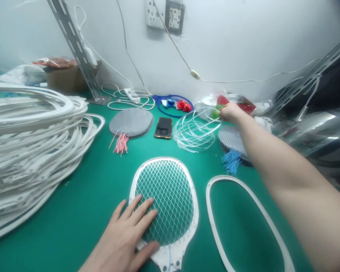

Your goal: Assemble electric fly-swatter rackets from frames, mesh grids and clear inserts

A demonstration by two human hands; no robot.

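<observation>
- L hand (127, 234): fingers (141, 211) spread, lying flat on the wire mesh of a white-rimmed swatter frame (195, 211); thumb lower down, beside the mesh, near the frame's narrow end
- R hand (229, 112): fingers bunched at far side of bench, mostly hidden behind the knuckles; prob. beside or on a small green item (215, 113), but can't tell if pinching it
- Swatter frame: flat on green bench mat (73, 226), directly under L hand, narrow end toward person
- Just below R hand: coil of clear wire (197, 130)
- Under R forearm: grey round mesh (232, 139) w/ blue wires (231, 161) hanging off
- R of swatter: bare white oval rim (209, 204), flat on mat
- Mid-bench: phone (163, 127), face down; grey round mesh (130, 121) w/ pink wires (121, 144)
- Far L: tall stack of white rims (31, 143)
- Back: blue loop (172, 105), power strip (132, 95), cardboard box (64, 79), metal rack upright (70, 37), wall sockets (164, 15)
</observation>
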